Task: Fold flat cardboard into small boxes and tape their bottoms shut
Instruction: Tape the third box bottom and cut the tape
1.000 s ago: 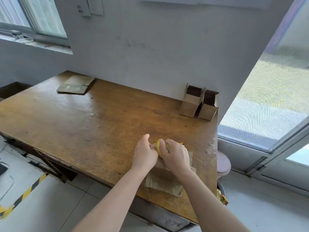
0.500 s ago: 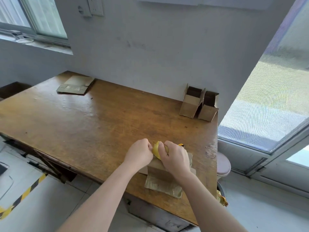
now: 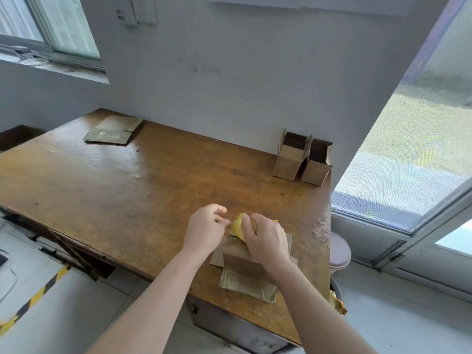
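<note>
Right now your right hand (image 3: 265, 241) is wrapped over a yellow roll of tape (image 3: 238, 226), fingers curled down across its top, and it presses the roll onto the upturned bottom of a small cardboard box (image 3: 240, 259). Your left hand (image 3: 205, 229) sits just beside the roll on its left, loosely curled, thumb and fingertips pinched close together at the roll's edge; whether they hold a tape end is too small to tell. The box stands on the near right part of the wooden table (image 3: 143, 190), with one flap splayed out to its left under your left wrist. Beneath and in front of the box lies a flat, shiny, tape-covered piece of cardboard (image 3: 249, 286), reaching toward the table's near edge.

Farther out, two folded boxes (image 3: 301, 159) stand with open tops at the far right corner of the table, touching each other and close to the grey wall (image 3: 242, 72). At the far left corner lies a stack of flat cardboard (image 3: 115, 130). Off the table's right edge a round pinkish stool seat (image 3: 339, 249) shows beside a big screened window (image 3: 408, 154). On the floor at the lower left runs a yellow-and-black striped line (image 3: 33, 297).
</note>
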Action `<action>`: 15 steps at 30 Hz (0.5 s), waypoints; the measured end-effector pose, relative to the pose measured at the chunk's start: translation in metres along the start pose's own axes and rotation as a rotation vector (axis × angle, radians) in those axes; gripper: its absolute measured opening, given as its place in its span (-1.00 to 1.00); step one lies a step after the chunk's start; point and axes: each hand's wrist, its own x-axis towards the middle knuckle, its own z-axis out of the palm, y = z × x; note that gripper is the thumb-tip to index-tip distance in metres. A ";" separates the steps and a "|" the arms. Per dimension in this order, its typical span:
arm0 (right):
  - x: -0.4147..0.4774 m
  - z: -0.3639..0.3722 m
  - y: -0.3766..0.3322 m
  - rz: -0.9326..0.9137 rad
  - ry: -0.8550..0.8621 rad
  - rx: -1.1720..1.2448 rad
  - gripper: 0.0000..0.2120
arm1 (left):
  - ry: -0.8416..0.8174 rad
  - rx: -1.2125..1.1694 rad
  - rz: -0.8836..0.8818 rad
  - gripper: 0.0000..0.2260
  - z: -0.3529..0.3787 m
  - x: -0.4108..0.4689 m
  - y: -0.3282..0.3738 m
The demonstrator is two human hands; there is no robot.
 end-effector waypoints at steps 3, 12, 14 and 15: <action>0.000 0.001 -0.001 -0.003 -0.003 -0.002 -0.56 | 0.064 0.115 0.055 -0.75 0.004 0.000 0.000; -0.004 0.005 -0.003 -0.057 -0.011 -0.067 -0.56 | -0.025 0.207 -0.009 -0.62 -0.001 0.007 0.003; -0.004 0.005 -0.004 -0.065 -0.018 -0.082 -0.56 | -0.050 0.278 0.004 -0.59 -0.001 0.006 0.006; -0.004 0.005 -0.004 -0.068 -0.021 -0.088 -0.57 | -0.062 0.319 0.022 -0.60 0.000 0.005 0.009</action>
